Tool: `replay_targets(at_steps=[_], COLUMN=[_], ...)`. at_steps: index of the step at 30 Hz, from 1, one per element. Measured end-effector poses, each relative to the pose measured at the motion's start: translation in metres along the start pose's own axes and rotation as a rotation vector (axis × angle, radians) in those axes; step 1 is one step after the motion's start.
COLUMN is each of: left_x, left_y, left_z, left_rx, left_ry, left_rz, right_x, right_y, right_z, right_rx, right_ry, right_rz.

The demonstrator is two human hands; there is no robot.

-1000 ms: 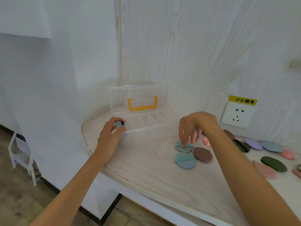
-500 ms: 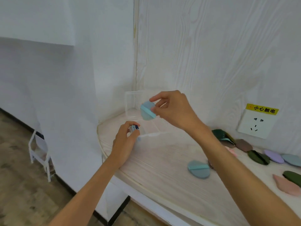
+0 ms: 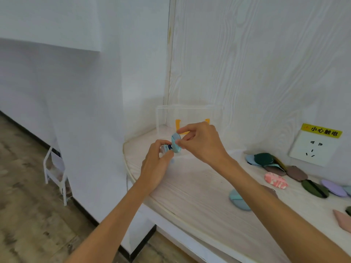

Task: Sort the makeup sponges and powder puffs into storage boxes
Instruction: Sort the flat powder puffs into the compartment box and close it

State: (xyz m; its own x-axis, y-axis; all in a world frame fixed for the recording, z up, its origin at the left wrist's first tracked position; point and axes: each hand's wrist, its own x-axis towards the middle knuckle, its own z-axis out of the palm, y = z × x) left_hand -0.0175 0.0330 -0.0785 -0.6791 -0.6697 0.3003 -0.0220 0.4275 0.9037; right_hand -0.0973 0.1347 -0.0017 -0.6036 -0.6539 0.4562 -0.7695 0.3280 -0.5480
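Blue puff [image 3: 176, 142] is pinched on edge in our right hand [image 3: 199, 143], just over the clear box [image 3: 161, 118]. Left hand [image 3: 157, 162] grips the box's front corner, so we'd slide it in upright.

Yellow warning sticker [image 3: 321, 130], black characters "小心触电", was fixed on the wall directly above the white socket [image 3: 313, 148].

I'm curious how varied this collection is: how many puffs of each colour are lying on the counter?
Light blue puffs: 3
Dark green puffs: 3
Brown puffs: 3
Pink puffs: 2
Purple puffs: 1
Total: 12 visible. More may be hidden in the pile or beyond the frame edge.
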Motion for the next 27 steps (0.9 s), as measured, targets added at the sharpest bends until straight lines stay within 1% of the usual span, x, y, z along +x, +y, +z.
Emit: replay_targets(at_steps=[3, 7, 16, 22, 27], left_x=[-0.001, -0.001, 0.0, -0.001, 0.0], left_y=[0.0, 0.002, 0.001, 0.001, -0.001], left_z=[-0.001, 0.0, 0.0, 0.002, 0.0], left_rx=[0.017, 0.012, 0.0, -0.016, -0.006], left_ry=[0.009, 0.008, -0.004, 0.002, 0.012], left_rz=[0.008, 0.018, 0.005, 0.012, 0.013], right_x=[0.0, -0.003, 0.0, -0.002, 0.003], right_y=[0.0, 0.002, 0.003, 0.004, 0.016], right_z=[-0.001, 0.008, 0.005, 0.013, 0.024], right_rx=[-0.029, -0.049, 0.018, -0.082, -0.007], right_ry=[0.02, -0.004, -0.041, -0.009, -0.06], right_rz=[-0.012, -0.029, -0.007, -0.029, -0.043])
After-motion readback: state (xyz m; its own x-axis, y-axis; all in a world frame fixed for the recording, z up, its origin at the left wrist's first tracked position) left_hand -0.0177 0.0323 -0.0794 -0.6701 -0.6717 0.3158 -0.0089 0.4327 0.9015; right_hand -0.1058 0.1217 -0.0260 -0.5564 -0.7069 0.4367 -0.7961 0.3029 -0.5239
